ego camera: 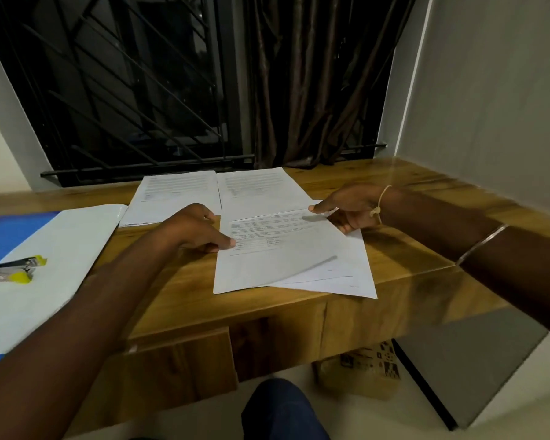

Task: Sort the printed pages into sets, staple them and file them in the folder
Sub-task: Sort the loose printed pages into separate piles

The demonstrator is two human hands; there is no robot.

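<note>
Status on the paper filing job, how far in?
Early. Looks done: two piles at the back of the desk, left pile and right pile. In hand: right hand pinches the top sheet of the near stack by its far corner; left hand touches its left edge. Left: stapling, filing; the stapler lies untouched on the open folder.

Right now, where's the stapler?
Head view, far left: the stapler lies on the open folder at the desk's left end, well left of the left hand on the top page.
</note>
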